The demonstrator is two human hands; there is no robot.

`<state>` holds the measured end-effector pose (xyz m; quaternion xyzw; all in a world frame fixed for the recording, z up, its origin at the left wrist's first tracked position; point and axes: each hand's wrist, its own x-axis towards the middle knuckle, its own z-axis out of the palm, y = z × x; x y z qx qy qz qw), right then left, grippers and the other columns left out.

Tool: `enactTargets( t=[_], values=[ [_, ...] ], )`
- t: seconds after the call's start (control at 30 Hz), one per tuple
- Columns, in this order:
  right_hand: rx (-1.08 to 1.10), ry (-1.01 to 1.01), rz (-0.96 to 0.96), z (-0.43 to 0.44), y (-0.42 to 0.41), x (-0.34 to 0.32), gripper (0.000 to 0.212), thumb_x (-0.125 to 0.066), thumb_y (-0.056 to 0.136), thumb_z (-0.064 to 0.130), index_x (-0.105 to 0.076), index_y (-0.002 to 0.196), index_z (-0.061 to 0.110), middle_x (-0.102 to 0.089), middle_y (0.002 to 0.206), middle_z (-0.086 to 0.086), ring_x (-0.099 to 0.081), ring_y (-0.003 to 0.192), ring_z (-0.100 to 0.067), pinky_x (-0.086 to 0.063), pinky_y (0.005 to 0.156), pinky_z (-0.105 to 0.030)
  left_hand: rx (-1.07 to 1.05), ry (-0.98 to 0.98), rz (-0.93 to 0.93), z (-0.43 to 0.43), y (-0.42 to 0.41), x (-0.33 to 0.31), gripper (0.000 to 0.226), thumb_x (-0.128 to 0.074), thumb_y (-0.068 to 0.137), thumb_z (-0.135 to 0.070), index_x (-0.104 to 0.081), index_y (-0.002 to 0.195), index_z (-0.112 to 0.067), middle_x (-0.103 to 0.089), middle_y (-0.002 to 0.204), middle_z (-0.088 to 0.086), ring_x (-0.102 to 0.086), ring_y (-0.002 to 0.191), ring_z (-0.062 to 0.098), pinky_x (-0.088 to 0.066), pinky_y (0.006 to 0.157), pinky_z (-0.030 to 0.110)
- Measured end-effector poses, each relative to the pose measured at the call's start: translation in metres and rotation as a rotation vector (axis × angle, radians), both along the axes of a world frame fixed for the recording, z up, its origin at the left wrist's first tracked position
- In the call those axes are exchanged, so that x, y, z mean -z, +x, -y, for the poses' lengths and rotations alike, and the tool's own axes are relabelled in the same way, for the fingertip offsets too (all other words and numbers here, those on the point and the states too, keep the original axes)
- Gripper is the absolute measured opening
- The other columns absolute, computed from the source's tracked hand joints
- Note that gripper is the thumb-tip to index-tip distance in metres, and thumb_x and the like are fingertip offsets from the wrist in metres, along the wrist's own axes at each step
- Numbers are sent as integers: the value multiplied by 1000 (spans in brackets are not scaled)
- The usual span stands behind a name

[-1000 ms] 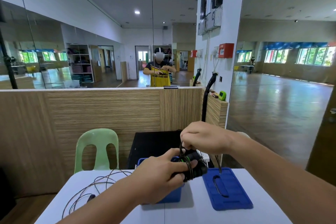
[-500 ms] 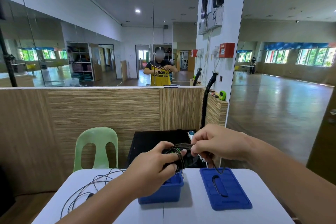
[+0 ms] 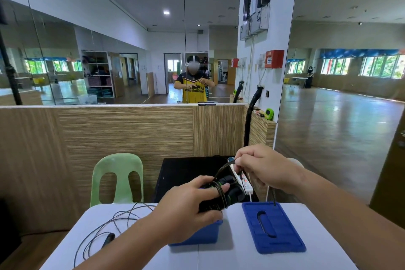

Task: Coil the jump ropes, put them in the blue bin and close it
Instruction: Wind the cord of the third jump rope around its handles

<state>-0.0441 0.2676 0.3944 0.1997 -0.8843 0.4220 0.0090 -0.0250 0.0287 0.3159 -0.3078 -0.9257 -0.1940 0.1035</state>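
My left hand (image 3: 188, 206) grips the black handles of a jump rope (image 3: 230, 190) above the blue bin (image 3: 203, 234), with cord wound around them. My right hand (image 3: 265, 166) pinches the same rope's dark cord just above and to the right, and a loose end hangs down toward the blue lid (image 3: 271, 226). The lid lies flat on the white table (image 3: 241, 261), right of the bin. A second jump rope (image 3: 109, 228) lies in loose loops on the table's left side. My left hand hides most of the bin.
A pale green plastic chair (image 3: 117, 178) stands beyond the table's far left edge. A black box (image 3: 186, 173) and a white power strip (image 3: 246, 184) sit behind the bin, before a wooden partition (image 3: 125, 131). Mirrors cover the wall above it.
My right hand has lifted up and to the right, drawing the cord around the handles. My left hand has kept its hold on the handles above the bin.
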Motion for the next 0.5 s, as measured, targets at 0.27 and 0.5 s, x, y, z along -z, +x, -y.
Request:
enactTargets(
  t=[0.27,0.5],
  values=[
    [90,356,-12,-30,-21,57,33,-50,98,15,-70,76,29,-73,85,12,-64,73,5,-51,72,-22,-19,49,-45,10,-5,0,55,-61,93,-59,-43,145,-60,-35,154,-37,-49,132,-2,-43,98,17],
    [262,-58,107,-58,-32,82,34,-45,101,9,-60,71,9,-47,58,2,-40,49,-8,-32,53,-29,-35,33,-3,24,-15,4,55,-64,92,-57,-45,144,-59,-41,148,-37,-49,134,-1,-44,103,19]
  ],
)
